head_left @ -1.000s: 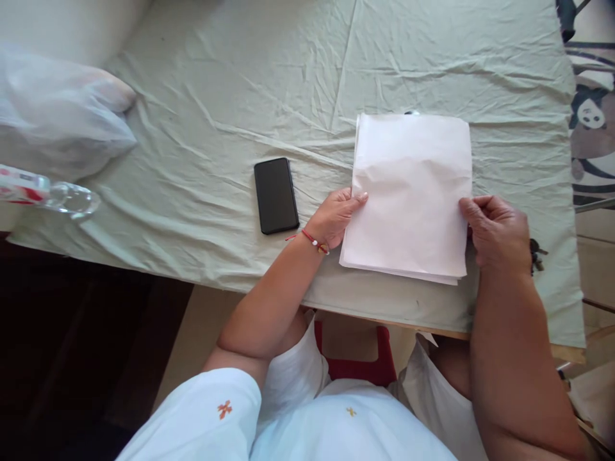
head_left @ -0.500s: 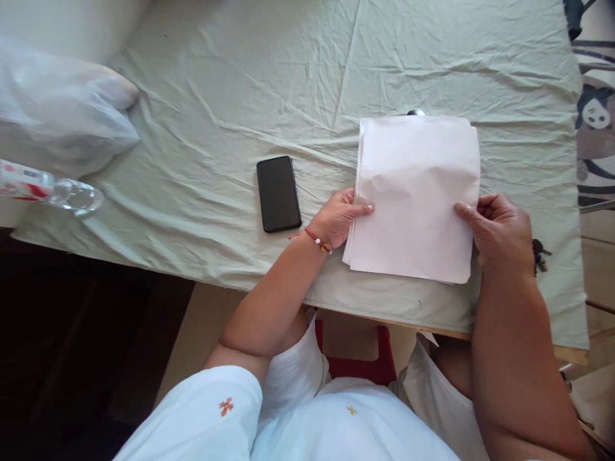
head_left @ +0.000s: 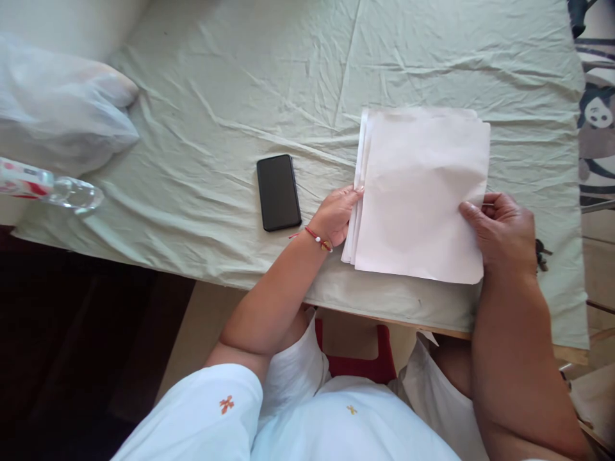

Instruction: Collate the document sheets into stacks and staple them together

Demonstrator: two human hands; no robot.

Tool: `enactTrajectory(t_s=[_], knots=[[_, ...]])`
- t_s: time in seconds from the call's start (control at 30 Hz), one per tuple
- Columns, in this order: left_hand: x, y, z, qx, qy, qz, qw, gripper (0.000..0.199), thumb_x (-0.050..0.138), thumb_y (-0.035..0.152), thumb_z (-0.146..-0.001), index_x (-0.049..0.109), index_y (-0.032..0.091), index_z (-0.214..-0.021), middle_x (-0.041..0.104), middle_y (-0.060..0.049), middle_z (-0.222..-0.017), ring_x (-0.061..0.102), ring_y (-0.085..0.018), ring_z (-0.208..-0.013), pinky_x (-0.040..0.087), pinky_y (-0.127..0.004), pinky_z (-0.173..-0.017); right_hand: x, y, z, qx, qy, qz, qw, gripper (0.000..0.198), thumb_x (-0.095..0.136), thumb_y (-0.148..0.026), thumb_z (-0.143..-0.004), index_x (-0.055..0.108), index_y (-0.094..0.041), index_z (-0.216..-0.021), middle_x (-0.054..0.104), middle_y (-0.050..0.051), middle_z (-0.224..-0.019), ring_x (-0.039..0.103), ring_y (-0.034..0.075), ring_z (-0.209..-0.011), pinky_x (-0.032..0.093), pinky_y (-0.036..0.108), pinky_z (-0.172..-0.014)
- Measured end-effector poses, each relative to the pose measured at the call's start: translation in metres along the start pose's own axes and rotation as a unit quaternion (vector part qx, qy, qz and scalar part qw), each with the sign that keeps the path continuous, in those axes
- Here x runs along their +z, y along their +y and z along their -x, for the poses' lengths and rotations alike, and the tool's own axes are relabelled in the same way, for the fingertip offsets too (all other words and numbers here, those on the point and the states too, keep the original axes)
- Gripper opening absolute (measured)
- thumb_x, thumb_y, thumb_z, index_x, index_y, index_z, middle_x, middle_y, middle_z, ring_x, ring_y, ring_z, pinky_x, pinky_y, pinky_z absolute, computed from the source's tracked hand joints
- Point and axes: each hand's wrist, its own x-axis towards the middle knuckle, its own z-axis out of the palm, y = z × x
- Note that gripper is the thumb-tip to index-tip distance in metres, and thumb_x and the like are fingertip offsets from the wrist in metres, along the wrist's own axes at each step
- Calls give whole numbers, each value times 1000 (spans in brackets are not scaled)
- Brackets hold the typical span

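Observation:
A stack of white paper sheets (head_left: 418, 198) is held between my two hands above the cloth-covered table. My left hand (head_left: 339, 211) pinches the left edges of the sheets, its thumb on top near the edge. On the other side, my right hand (head_left: 507, 227) is closed on the right edge, thumb on the top sheet and fingers underneath. The top sheet lies shifted to the right, so the left edges of the lower sheets show in steps. A black phone (head_left: 278, 192) lies face up to the left of my left hand.
A green cloth (head_left: 216, 83) with wrinkles covers the table. At the left are a clear plastic bottle (head_left: 72, 194) on its side and a whitish plastic bag (head_left: 62, 109). Keys (head_left: 542, 255) lie right of my right hand. A red stool (head_left: 384, 352) shows below the table edge.
The top sheet has slid right with my right hand, uncovering more of the lower sheets' left edges. My left thumb has drawn back toward the left edge. A dark round object behind the stack is now covered.

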Motion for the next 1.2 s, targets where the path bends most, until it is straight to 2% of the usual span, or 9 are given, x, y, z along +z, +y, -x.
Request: enactTrajectory(t_s=[0.13, 0.23, 0.37, 0.57, 0.67, 0.83, 1.0, 1.13, 1.2], knots=[[1, 2, 3, -9, 0, 3, 1000, 24, 53, 21, -100, 72, 11, -111, 77, -12, -102, 73, -24, -107, 57, -41, -102, -3, 2, -3, 1, 7, -6, 1000, 28, 81, -34, -61, 69, -19, -81, 70, -2, -70, 55, 10, -55, 44, 23, -50], [1, 2, 4, -1, -1, 4, 1000, 25, 53, 22, -101, 71, 11, -113, 77, -12, -101, 73, -24, -105, 57, -40, -100, -6, 5, -7, -12, 37, -3, 999, 25, 80, -31, -60, 69, -19, -79, 67, -3, -66, 52, 9, -55, 42, 22, -51], [-1, 3, 5, -2, -4, -2, 1000, 22, 52, 19, -102, 71, 10, -108, 77, -11, -95, 73, -23, -104, 57, -40, -98, -10, 6, -12, -2, 70, -19, 997, 23, 78, -28, -57, 68, -19, -75, 67, -3, -66, 53, 9, -54, 44, 23, -52], [-2, 3, 5, -7, -26, -29, 999, 10, 68, 20, -93, 70, 10, -93, 76, -10, -85, 74, -25, -99, 57, -40, -97, -12, 9, -15, -4, 64, -34, 997, 25, 80, -28, -55, 68, -20, -75, 70, -2, -69, 56, 11, -55, 47, 25, -53], [-4, 2, 5, -11, -33, -34, 999, 9, 69, 19, -91, 71, 10, -94, 75, -9, -81, 75, -26, -95, 57, -43, -96, -12, 9, -15, -5, 68, -36, 997, 25, 79, -28, -54, 68, -19, -74, 70, -1, -70, 56, 11, -55, 47, 26, -54], [-8, 2, 3, -16, -59, -32, 998, 13, 71, 17, -88, 72, 10, -99, 76, -11, -87, 75, -27, -96, 57, -46, -97, -13, 10, -17, -5, 80, -34, 996, 24, 79, -27, -55, 67, -19, -73, 69, -2, -68, 55, 11, -55, 48, 27, -55], [-5, 1, 3, -4, -42, -22, 999, 19, 75, 19, -86, 70, 10, -102, 77, -11, -94, 74, -27, -103, 58, -42, -96, -13, 11, -18, -15, 81, -42, 996, 23, 79, -26, -55, 67, -19, -74, 70, -1, -68, 56, 11, -55, 47, 26, -54], [2, -4, 2, 20, -11, 8, 1000, 14, 62, 15, -94, 69, 11, -106, 77, -10, -98, 73, -23, -107, 56, -36, -98, -12, 12, -18, -16, 80, -35, 996, 24, 79, -27, -56, 67, -19, -75, 69, -1, -68, 55, 11, -55, 47, 26, -53], [5, -9, 1, 43, 1, 11, 999, 16, 61, 20, -97, 69, 13, -109, 77, -8, -99, 72, -22, -107, 55, -35, -98, -12, 13, -18, -19, 73, -26, 997, 26, 79, -29, -57, 67, -18, -77, 68, -2, -69, 55, 10, -55, 47, 26, -53]])
